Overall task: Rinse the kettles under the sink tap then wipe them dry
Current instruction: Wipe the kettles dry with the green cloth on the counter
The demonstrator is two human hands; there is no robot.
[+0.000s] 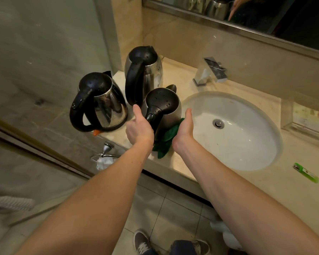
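Three steel kettles with black lids and handles stand on the beige counter left of the sink (254, 161). The nearest kettle (163, 105) has water drops on its lid. My left hand (138, 128) is wrapped around its black handle, thumb up. My right hand (184, 130) presses a green cloth (166, 142) against the kettle's right lower side; most of the cloth hangs under my palm. A second kettle (101, 103) stands at the left, a taller one (144, 70) behind. The chrome tap (211, 71) sits behind the basin with no water running.
A green lighter (306, 173) lies on the counter at the right of the basin. A tray (306, 118) sits at the far right. A mirror (247, 13) runs along the back wall. A towel ring (105, 151) hangs below the counter's left edge.
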